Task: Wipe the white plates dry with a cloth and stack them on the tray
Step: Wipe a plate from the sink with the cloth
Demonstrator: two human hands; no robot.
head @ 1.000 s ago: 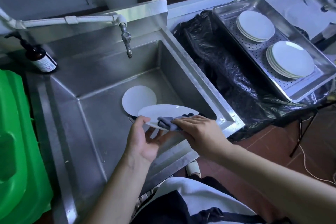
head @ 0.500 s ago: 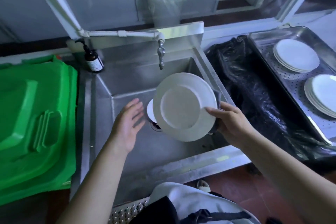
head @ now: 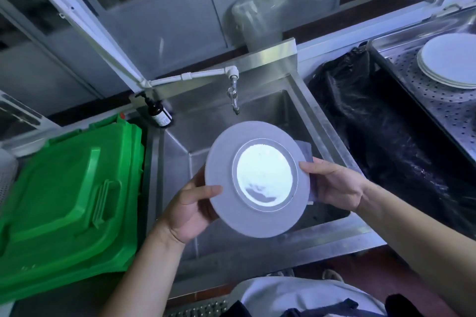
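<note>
Above the steel sink (head: 257, 108), a person's left hand (head: 189, 210) and right hand (head: 334, 184) pinch opposite rims of a white plate (head: 258, 179), tilted up, underside toward the camera, a grey cloth (head: 306, 152) held behind it. Wiping appears underway; next, presumably, drying the back, then carrying it right of the sink to the plate stack (head: 449, 62) on the tray (head: 438, 110).

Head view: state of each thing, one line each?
Plate: held upright over the sink, both hands on its rim.
Left hand: grips the plate's left edge.
Right hand: grips the right edge with the cloth behind.
Tap: no water running.
Tray: holds a plate stack.
</note>
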